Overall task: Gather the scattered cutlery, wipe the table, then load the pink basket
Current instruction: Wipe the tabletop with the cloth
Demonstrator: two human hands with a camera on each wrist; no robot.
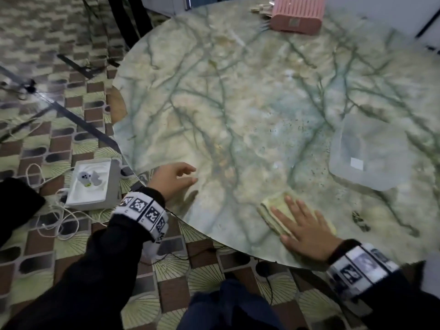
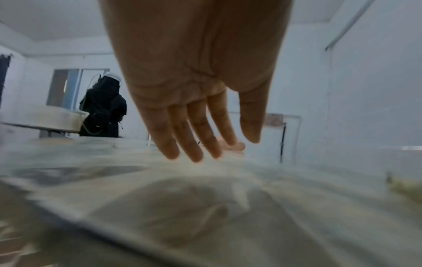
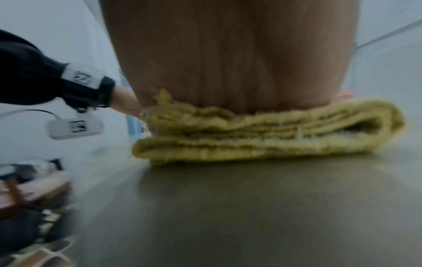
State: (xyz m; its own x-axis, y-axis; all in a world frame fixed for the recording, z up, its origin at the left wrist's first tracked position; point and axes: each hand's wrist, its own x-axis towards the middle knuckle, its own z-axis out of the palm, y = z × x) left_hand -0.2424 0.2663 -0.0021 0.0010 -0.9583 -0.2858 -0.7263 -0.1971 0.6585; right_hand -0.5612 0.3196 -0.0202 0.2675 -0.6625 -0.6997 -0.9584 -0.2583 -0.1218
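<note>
My right hand [image 1: 302,225] lies flat with spread fingers on a folded yellow cloth [image 1: 273,210] near the front edge of the round green-veined marble table [image 1: 238,103]. In the right wrist view the palm [image 3: 228,63] presses down on the cloth [image 3: 262,137]. My left hand [image 1: 173,179] hovers just over the table's left edge, fingers relaxed and holding nothing; its fingers [image 2: 194,137] point at the tabletop. The pink basket [image 1: 297,14] stands at the far edge, with pale cutlery handles [image 1: 260,8] lying beside it on its left.
A clear plastic container [image 1: 369,151] sits on the table's right side. On the patterned floor to the left are a white box [image 1: 92,184] with white cables and dark tripod legs [image 1: 59,106]. A person in black [image 2: 102,108] stands across the room.
</note>
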